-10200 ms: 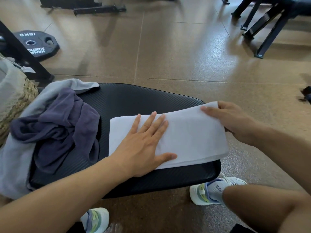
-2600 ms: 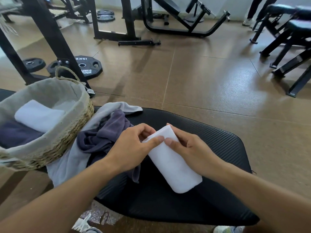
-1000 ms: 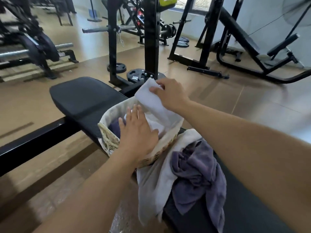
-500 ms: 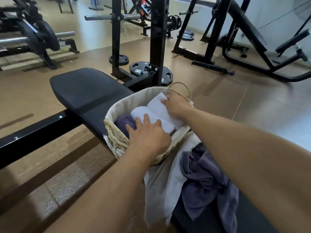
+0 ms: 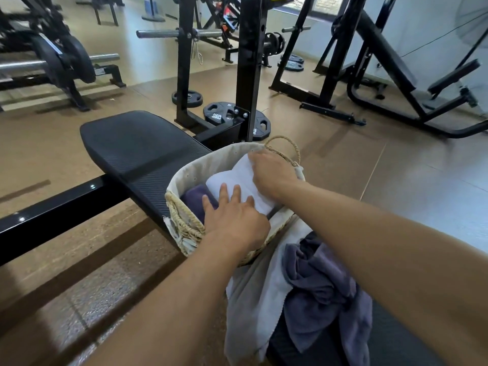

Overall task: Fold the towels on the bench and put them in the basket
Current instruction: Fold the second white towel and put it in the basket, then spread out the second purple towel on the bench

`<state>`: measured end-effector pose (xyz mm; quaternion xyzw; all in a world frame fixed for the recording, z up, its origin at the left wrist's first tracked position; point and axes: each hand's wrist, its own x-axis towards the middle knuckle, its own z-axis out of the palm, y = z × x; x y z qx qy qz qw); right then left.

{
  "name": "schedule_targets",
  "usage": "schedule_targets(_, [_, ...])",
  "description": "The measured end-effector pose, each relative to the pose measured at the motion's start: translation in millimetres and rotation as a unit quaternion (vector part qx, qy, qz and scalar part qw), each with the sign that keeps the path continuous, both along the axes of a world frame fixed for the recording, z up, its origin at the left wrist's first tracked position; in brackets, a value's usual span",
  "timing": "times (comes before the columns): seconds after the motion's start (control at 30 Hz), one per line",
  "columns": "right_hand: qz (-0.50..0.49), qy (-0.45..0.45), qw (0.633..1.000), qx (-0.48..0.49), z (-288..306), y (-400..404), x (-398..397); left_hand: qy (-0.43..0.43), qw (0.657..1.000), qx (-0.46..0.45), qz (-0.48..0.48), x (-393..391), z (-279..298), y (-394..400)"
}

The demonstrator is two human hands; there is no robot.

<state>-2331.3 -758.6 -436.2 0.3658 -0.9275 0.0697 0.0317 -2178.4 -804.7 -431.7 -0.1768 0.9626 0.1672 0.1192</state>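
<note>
A woven basket [image 5: 184, 171] with a pale lining stands on the black bench [image 5: 137, 146]. Inside lie a folded purple towel [image 5: 194, 199] and folded white towels [image 5: 237, 178]. My left hand [image 5: 235, 220] lies flat with straight fingers on the near white towel. My right hand [image 5: 274, 173] curls over the far end of the white towel by the basket handle, its fingertips hidden. Right of the basket, an unfolded grey towel [image 5: 253, 299] hangs over the bench edge with a crumpled purple towel [image 5: 322, 286] on top.
A black rack upright [image 5: 248, 70] rises just behind the basket, with weight plates [image 5: 219, 114] on the floor at its foot. A loaded barbell [image 5: 60, 62] sits at the left and more machine frames [image 5: 396, 75] at the right. Brown floor surrounds the bench.
My right hand has carried the folded white towel to the basket and lowered it in beside the other one. My left hand has stayed flat on the towels in the basket.
</note>
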Motion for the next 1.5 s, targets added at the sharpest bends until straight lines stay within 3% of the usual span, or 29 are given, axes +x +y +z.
schedule_targets(0.1, [0.048, -0.05, 0.995, 0.067, 2, 9, 9, 0.0, 1.0, -0.001, -0.008, 1, 1, 1])
schedule_targets(0.2, [0.036, -0.126, 0.985, 0.114, 2, 16, 12, -0.005, 1.0, 0.005, -0.004, 1, 2, 2])
schedule_targets(0.4, [0.027, -0.16, 0.975, 0.155, -5, 9, 2, 0.0, 1.0, 0.008, 0.006, 2, 3, 4])
schedule_targets(0.67, [0.044, -0.106, 0.984, 0.135, -4, 19, 3, 0.0, 1.0, 0.013, 0.01, 0, 4, 5])
schedule_targets(0.77, [0.051, -0.011, 0.998, 0.027, 7, 33, 18, 0.011, 1.0, 0.005, 0.025, -1, 4, 6])
schedule_targets(0.87, [0.038, 0.059, 0.979, -0.19, 15, 76, 50, 0.058, 0.996, -0.008, 0.068, -1, 5, 11])
schedule_targets(0.93, [0.058, 0.113, 0.963, -0.239, 7, 121, 79, 0.112, 0.991, -0.035, 0.07, -2, 8, 19])
schedule_targets(1.0, [0.073, 0.125, 0.971, -0.19, -13, 171, 105, 0.2, 0.978, -0.041, 0.031, -2, 10, 33])
schedule_targets(1.1, [0.002, 0.027, 0.999, -0.02, -38, 233, 138, 0.359, 0.929, 0.03, -0.091, 3, 10, 61])
schedule_targets(1.13, [-0.027, -0.004, 1.0, -0.002, -43, 249, 145, 0.363, 0.921, 0.054, -0.133, 7, 8, 71])
schedule_targets(1.2, [-0.053, -0.035, 0.998, -0.005, -45, 274, 154, 0.275, 0.939, 0.083, -0.189, 16, 1, 89])
schedule_targets(1.3, [-0.065, -0.06, 0.996, 0.02, -33, 297, 163, 0.129, 0.97, 0.046, -0.203, 21, -26, 99])
schedule_targets(1.4, [-0.074, -0.08, 0.993, 0.045, -23, 318, 170, 0.126, 0.975, 0.008, -0.18, 17, -38, 102])
schedule_targets(1.5, [-0.102, -0.123, 0.987, -0.017, -19, 337, 177, 0.162, 0.959, 0.091, -0.213, 20, -32, 111])
